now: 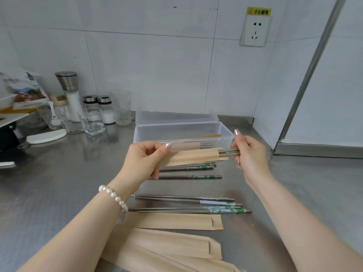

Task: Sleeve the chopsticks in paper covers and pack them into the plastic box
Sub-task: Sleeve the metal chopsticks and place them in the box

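My left hand [143, 160] grips the left end of a brown paper sleeve [194, 157] held above the steel counter. My right hand [249, 152] pinches the ends of a pair of metal chopsticks [228, 152] that stick out of the sleeve's right opening. Right behind them stands the clear plastic box [176, 132], lid open, with a sleeved pair [211, 136] lying inside. Loose metal chopsticks with green-patterned ends lie below my hands [188, 166] and nearer me [196, 205]. Several empty paper sleeves [172, 221] are stacked at the near edge.
Salt grinder [71, 95], small shakers [98, 108], glasses [120, 107] and a white lid [47, 136] crowd the back left of the counter. A tiled wall with a socket [255, 30] is behind. A steel-framed panel [314, 75] closes the right side.
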Demonstrator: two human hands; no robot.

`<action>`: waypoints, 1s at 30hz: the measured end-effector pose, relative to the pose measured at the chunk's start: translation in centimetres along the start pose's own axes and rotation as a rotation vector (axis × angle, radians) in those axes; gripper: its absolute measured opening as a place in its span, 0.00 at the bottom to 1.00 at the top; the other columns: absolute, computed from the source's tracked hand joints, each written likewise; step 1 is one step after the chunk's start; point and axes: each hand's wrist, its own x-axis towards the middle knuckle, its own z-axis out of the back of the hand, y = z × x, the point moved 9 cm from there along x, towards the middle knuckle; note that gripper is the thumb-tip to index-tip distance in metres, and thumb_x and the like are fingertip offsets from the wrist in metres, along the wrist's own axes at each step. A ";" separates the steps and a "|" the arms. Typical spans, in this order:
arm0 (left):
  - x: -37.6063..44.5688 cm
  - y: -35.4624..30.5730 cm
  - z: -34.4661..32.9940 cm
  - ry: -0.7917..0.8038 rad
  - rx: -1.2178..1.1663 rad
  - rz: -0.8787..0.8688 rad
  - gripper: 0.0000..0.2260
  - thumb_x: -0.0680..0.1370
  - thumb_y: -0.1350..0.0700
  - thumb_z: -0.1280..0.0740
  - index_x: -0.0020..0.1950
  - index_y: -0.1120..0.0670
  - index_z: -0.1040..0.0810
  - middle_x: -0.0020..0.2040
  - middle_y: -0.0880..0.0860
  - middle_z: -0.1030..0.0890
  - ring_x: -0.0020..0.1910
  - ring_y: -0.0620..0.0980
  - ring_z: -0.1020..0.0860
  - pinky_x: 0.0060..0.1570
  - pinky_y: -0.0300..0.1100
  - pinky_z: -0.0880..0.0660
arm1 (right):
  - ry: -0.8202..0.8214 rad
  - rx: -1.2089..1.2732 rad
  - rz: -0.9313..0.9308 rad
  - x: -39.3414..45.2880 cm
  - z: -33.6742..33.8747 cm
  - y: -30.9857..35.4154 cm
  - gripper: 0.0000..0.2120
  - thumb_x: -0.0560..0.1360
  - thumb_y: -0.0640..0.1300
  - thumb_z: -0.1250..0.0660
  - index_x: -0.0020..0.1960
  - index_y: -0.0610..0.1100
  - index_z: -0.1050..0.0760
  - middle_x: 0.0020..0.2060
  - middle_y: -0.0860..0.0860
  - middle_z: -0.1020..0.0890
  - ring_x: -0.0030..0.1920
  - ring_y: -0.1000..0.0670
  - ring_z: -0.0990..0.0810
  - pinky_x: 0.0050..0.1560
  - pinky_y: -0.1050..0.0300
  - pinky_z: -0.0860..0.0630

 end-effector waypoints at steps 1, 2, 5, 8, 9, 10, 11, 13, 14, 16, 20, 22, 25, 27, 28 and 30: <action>-0.1 0.0 -0.2 0.010 0.004 0.004 0.17 0.72 0.49 0.34 0.37 0.65 0.23 0.21 0.54 0.33 0.14 0.46 0.35 0.19 0.30 0.39 | -0.027 0.009 0.018 0.1 0.2 0.2 0.21 0.77 0.52 0.39 0.30 0.43 0.32 0.16 0.56 0.35 0.18 0.56 0.39 0.20 0.67 0.43; -0.2 0.0 -0.4 0.021 0.004 0.010 0.16 0.73 0.49 0.35 0.38 0.63 0.22 0.20 0.54 0.34 0.15 0.47 0.35 0.19 0.30 0.38 | -0.034 0.023 0.021 0.1 0.3 0.3 0.21 0.77 0.52 0.39 0.30 0.42 0.33 0.16 0.56 0.36 0.18 0.57 0.39 0.20 0.67 0.42; -0.3 -0.2 -0.4 0.021 -0.068 0.021 0.16 0.74 0.46 0.37 0.38 0.57 0.20 0.25 0.52 0.27 0.20 0.49 0.28 0.21 0.34 0.33 | -0.026 0.078 -0.020 -0.1 -0.1 0.2 0.22 0.77 0.53 0.40 0.30 0.41 0.34 0.16 0.54 0.37 0.17 0.57 0.41 0.19 0.66 0.44; 0.2 -1.0 1.7 -0.113 -0.123 -0.028 0.14 0.79 0.51 0.41 0.41 0.56 0.20 0.36 0.52 0.22 0.31 0.45 0.25 0.28 0.34 0.30 | -0.104 0.125 -0.109 0.4 0.3 -0.2 0.21 0.78 0.52 0.40 0.31 0.41 0.35 0.21 0.50 0.38 0.16 0.56 0.42 0.18 0.67 0.46; 0.3 -1.1 2.7 -0.172 -0.154 -0.039 0.14 0.80 0.53 0.42 0.41 0.57 0.20 0.36 0.53 0.22 0.29 0.43 0.26 0.27 0.33 0.31 | -0.135 0.127 -0.140 0.8 0.6 -0.2 0.21 0.78 0.52 0.40 0.32 0.41 0.36 0.22 0.49 0.39 0.16 0.56 0.42 0.18 0.67 0.46; 0.5 -1.2 3.6 -0.225 -0.191 -0.044 0.14 0.80 0.54 0.43 0.41 0.58 0.21 0.36 0.54 0.22 0.26 0.42 0.27 0.25 0.34 0.31 | -0.159 0.126 -0.165 1.2 0.8 -0.1 0.20 0.79 0.51 0.41 0.32 0.41 0.36 0.23 0.49 0.39 0.15 0.56 0.42 0.18 0.68 0.47; 0.6 -1.1 4.5 -0.272 -0.214 -0.047 0.15 0.80 0.55 0.43 0.41 0.59 0.21 0.36 0.54 0.23 0.25 0.43 0.27 0.23 0.34 0.32 | -0.179 0.124 -0.177 1.8 1.0 0.3 0.20 0.79 0.51 0.41 0.32 0.41 0.37 0.24 0.48 0.39 0.15 0.56 0.43 0.18 0.68 0.48; 0.6 -0.9 5.6 -0.346 -0.213 -0.044 0.15 0.80 0.55 0.43 0.41 0.60 0.22 0.35 0.54 0.23 0.25 0.45 0.27 0.23 0.35 0.32 | -0.226 0.119 -0.166 3.4 1.3 1.5 0.20 0.79 0.51 0.42 0.32 0.41 0.36 0.25 0.48 0.38 0.14 0.56 0.43 0.18 0.70 0.48; 0.6 -0.7 5.9 -0.372 -0.207 -0.037 0.15 0.80 0.55 0.43 0.40 0.60 0.22 0.34 0.54 0.23 0.25 0.45 0.27 0.22 0.34 0.33 | -0.252 0.103 -0.148 4.4 1.4 2.2 0.20 0.79 0.51 0.42 0.32 0.42 0.36 0.25 0.47 0.37 0.14 0.56 0.42 0.18 0.70 0.47; 0.6 -0.4 6.0 -0.395 -0.201 -0.023 0.16 0.80 0.56 0.43 0.38 0.60 0.22 0.33 0.54 0.23 0.24 0.45 0.28 0.23 0.34 0.33 | -0.302 0.023 -0.095 6.2 1.1 3.6 0.22 0.78 0.53 0.41 0.31 0.42 0.35 0.25 0.45 0.34 0.16 0.53 0.39 0.19 0.67 0.44; 0.6 -0.1 5.9 -0.397 -0.195 -0.016 0.17 0.80 0.56 0.43 0.35 0.60 0.22 0.31 0.54 0.23 0.23 0.44 0.29 0.22 0.34 0.34 | -0.282 -0.258 0.038 8.3 -1.7 5.2 0.24 0.77 0.55 0.41 0.27 0.43 0.30 0.25 0.46 0.28 0.30 0.45 0.29 0.36 0.54 0.33; 0.6 -0.1 6.1 -0.404 -0.201 -0.017 0.18 0.80 0.56 0.43 0.35 0.61 0.22 0.31 0.55 0.23 0.23 0.44 0.29 0.22 0.34 0.34 | -0.211 -0.384 0.065 8.3 -3.8 5.1 0.23 0.78 0.54 0.42 0.33 0.40 0.27 0.28 0.46 0.26 0.34 0.44 0.27 0.40 0.56 0.33; 0.6 -0.1 6.1 -0.411 -0.200 -0.018 0.18 0.80 0.55 0.43 0.35 0.61 0.22 0.31 0.55 0.24 0.23 0.44 0.29 0.22 0.34 0.34 | -0.139 -0.536 0.082 7.9 -6.2 4.5 0.23 0.79 0.54 0.44 0.40 0.36 0.24 0.36 0.42 0.24 0.40 0.43 0.25 0.41 0.55 0.33; 0.6 -0.1 6.1 -0.410 -0.195 -0.013 0.18 0.80 0.55 0.43 0.34 0.61 0.22 0.31 0.55 0.24 0.23 0.45 0.29 0.23 0.35 0.34 | -0.119 -0.609 0.061 7.8 -7.2 3.9 0.24 0.79 0.56 0.46 0.41 0.37 0.24 0.37 0.42 0.23 0.42 0.42 0.24 0.41 0.55 0.33; 0.6 0.0 6.0 -0.406 -0.191 -0.010 0.18 0.80 0.55 0.43 0.34 0.60 0.23 0.31 0.56 0.24 0.23 0.46 0.29 0.23 0.35 0.34 | -0.106 -0.651 0.042 7.8 -7.6 3.4 0.24 0.79 0.56 0.47 0.41 0.38 0.24 0.39 0.42 0.22 0.43 0.42 0.24 0.42 0.55 0.32; 0.7 0.0 5.8 -0.399 -0.188 -0.006 0.19 0.80 0.55 0.43 0.34 0.60 0.23 0.30 0.55 0.24 0.24 0.46 0.29 0.24 0.36 0.35 | -0.064 -0.757 0.033 7.5 -8.4 2.8 0.25 0.80 0.58 0.49 0.42 0.39 0.25 0.41 0.42 0.21 0.45 0.41 0.23 0.42 0.55 0.33</action>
